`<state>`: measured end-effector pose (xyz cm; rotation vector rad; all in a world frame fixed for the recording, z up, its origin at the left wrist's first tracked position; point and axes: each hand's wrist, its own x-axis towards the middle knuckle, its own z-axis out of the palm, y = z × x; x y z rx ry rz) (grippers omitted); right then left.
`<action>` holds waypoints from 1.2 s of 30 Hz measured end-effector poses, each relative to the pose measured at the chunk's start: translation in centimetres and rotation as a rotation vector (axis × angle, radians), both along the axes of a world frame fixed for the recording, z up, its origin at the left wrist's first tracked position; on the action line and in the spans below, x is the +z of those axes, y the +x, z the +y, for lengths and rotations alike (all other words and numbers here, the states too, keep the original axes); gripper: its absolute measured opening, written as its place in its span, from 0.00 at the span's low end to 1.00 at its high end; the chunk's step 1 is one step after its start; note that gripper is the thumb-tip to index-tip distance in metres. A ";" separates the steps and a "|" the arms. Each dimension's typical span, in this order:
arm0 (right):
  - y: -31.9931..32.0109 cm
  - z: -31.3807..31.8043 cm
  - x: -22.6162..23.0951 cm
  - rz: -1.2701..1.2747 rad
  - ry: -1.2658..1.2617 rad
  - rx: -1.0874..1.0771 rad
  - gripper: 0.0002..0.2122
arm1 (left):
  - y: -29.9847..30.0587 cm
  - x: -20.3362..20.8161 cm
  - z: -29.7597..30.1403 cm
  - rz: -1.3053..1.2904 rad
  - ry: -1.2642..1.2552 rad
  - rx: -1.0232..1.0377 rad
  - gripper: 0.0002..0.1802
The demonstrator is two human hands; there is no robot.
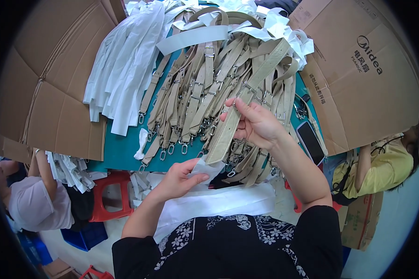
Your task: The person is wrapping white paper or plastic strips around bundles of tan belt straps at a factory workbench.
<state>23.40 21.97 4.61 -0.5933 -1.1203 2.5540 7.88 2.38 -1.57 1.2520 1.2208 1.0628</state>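
1. The left hand (179,179) is closed in a pinch: a thin white piece (211,173), smooth and film-like or papery, is held between thumb and fingers.
2. The beige strap (225,135) is held aslant above the tabletop, its lower end at the white piece beside the left hand and its upper end reaching past the right hand. It is flat, long and leather-like, with small holes.
3. By the right hand (256,122) the strap is gripped along its middle, with the thumb on the near face and the fingers curled around it.
4. The white piece could be creased or torn if it were tugged by the left hand, and the strap could be twisted if the right hand's grip were loosened.
5. Under and beyond both hands, a heap of straps (198,100) is spread over the green tabletop (125,156). The held strap could be snagged by the hard, looped metal clips (185,145) there if it were lowered among them.
6. Right of the right hand, a dark-screened phone (310,142) is laid; it could be knocked by a sweeping forearm.
7. Beyond the left hand, limp white strips (125,69) are piled, flanked by stiff, creased cardboard (56,69).
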 end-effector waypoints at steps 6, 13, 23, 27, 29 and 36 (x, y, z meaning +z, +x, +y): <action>0.2 -0.1 1.0 -0.131 0.340 -0.065 0.12 | -0.1 0.1 -0.3 -0.181 -0.041 0.001 0.19; -0.9 -1.2 1.3 -0.109 0.580 -0.035 0.11 | 0.4 0.6 0.1 -0.308 -0.098 0.077 0.17; -1.1 -3.6 0.4 0.010 0.340 0.005 0.22 | 0.9 0.7 2.4 -0.113 -0.008 0.105 0.18; -0.7 -3.3 0.9 -0.025 0.501 -0.026 0.23 | 1.4 0.7 3.1 -0.009 0.063 0.204 0.24; -0.2 -3.1 2.4 -0.059 0.679 -0.017 0.21 | 1.6 1.8 3.8 0.038 0.053 0.214 0.25; 0.6 -1.9 4.5 -0.076 0.672 -0.080 0.14 | 1.0 8.7 8.8 0.103 0.366 0.221 0.25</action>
